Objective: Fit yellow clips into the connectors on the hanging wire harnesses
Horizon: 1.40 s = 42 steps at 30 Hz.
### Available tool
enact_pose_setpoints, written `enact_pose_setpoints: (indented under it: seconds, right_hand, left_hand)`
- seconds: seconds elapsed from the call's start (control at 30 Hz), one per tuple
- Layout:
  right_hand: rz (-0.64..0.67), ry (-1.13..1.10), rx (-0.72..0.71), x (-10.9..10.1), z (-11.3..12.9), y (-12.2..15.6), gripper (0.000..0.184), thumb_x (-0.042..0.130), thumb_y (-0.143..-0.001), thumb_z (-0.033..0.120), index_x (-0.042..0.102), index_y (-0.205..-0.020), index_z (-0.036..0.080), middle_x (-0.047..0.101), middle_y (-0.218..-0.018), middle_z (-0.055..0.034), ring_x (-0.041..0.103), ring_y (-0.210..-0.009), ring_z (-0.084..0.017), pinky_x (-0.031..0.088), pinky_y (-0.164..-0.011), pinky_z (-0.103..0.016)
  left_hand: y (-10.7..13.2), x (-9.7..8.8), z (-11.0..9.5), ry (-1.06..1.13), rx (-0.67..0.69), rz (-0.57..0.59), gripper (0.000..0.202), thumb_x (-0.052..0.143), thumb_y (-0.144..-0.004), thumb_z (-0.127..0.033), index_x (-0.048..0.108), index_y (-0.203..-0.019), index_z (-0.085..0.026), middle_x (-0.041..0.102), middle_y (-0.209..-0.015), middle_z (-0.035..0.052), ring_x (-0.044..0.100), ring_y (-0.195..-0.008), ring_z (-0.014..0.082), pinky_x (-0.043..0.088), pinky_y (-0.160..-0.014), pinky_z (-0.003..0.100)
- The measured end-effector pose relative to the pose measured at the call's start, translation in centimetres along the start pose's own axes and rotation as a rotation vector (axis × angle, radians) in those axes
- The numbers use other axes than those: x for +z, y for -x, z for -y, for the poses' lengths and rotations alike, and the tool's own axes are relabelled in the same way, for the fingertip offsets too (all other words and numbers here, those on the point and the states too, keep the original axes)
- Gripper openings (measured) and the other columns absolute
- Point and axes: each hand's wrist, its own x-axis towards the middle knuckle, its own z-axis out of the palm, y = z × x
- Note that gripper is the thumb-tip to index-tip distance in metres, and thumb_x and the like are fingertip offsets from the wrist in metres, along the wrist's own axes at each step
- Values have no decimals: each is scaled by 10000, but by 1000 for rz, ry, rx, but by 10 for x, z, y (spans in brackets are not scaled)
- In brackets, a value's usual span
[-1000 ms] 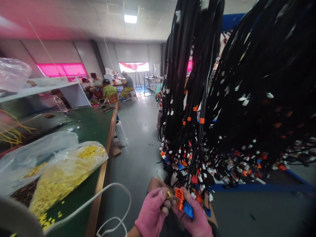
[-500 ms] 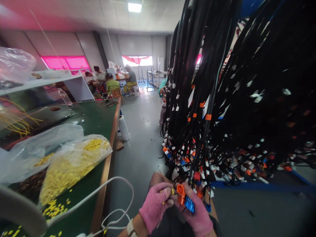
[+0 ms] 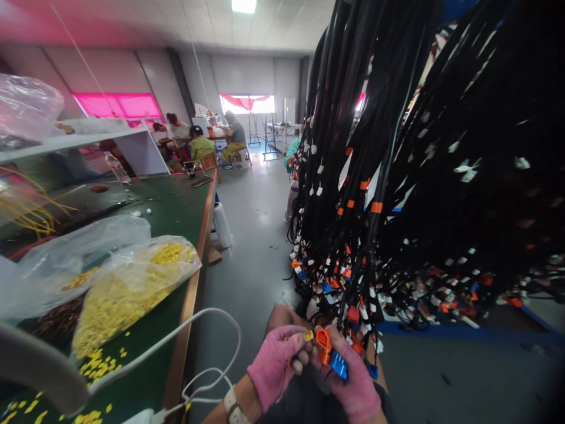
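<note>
My left hand (image 3: 277, 364), in a pink glove with bare fingertips, pinches a small yellow clip (image 3: 308, 336) between thumb and forefinger. More yellow shows faintly among its curled fingers. Close on the right, my right hand (image 3: 353, 380), also pink-gloved, grips an orange and blue connector (image 3: 325, 347). The connector's orange open end faces the yellow clip, with a small gap between them. Its blue part (image 3: 339, 365) lies against my right palm. Behind my hands hang black wire harnesses (image 3: 348, 194) with white tags and orange and blue connectors at their lower ends.
On the left, a green workbench (image 3: 176, 206) holds a clear bag of yellow clips (image 3: 128, 300), with loose clips spilled beside it. A white cable (image 3: 207, 310) loops past the bench edge. A blue frame (image 3: 424, 333) stands under the harnesses. Several people sit at far tables.
My left hand has turned slightly, and the yellow clip stands a little higher in its fingertips. My right hand keeps its hold on the connector. The view has shifted slightly.
</note>
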Motion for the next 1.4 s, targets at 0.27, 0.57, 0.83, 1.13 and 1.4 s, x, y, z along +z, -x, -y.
enact_pose_setpoints:
  seconds: [0.27, 0.57, 0.83, 1.13, 1.4]
  right_hand:
    - [-6, 23, -21, 4, 0, 1, 459, 792, -415, 37, 750, -827, 235, 687, -1042, -60, 480, -1168, -357, 231, -1089, -463]
    - [103, -171, 12, 8, -23, 5, 406, 814, -503, 154, 716, -888, 241, 646, -1132, -70, 482, -1167, -330, 409, -974, -485]
    - [67, -109, -74, -9, -24, -4, 416, 830, -479, 163, 728, -865, 283, 679, -1056, -60, 580, -1033, -330, 457, -922, -512]
    - [-25, -486, 248, -12, -7, 0, 265, 809, -555, 258, 701, -795, 288, 704, -928, -21, 645, -854, -252, 527, -794, -478]
    - [-9, -672, 404, -5, 8, 4, 211, 800, -578, 243, 668, -744, 234, 706, -861, -18, 641, -844, -217, 534, -775, -404]
  left_hand:
    - [2, 14, 8, -217, 95, -101, 283, 712, -656, -331, 566, -734, -101, 549, -542, 16, 509, -463, 95, 393, -424, 175]
    - [-12, -3, 14, -206, 160, -167, 373, 553, -754, -528, 455, -720, -169, 376, -504, -77, 259, -347, 25, 172, -325, 154]
    - [-36, -32, 50, -1156, -188, -103, 353, 231, -837, -246, 561, -923, -154, 562, -667, 19, 497, -482, 97, 404, -453, 204]
    - [-33, -30, 96, -1891, -427, 156, 206, 702, -489, -66, 707, -687, -124, 682, -790, 197, 621, -869, 391, 440, -795, 525]
    - [-28, -33, 119, -2287, -504, 557, 374, 655, -627, -309, 702, -957, -140, 690, -853, 197, 652, -785, 357, 515, -645, 447]
